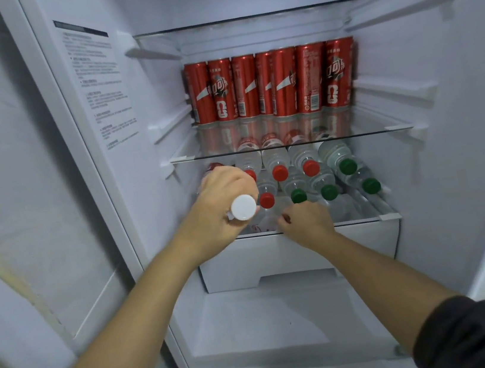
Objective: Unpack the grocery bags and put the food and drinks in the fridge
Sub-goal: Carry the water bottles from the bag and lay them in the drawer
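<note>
White-capped, the clear bottle is clasped by the left grip, fingers wrapped round its neck, at the front left of the lower shelf in the fridge. The right grip is curled against the stacked water bottles; whether it clasps one, I cannot tell. They lie piled on their sides, so a nudge might roll some off the shelf. Cola cans stand above.
</note>
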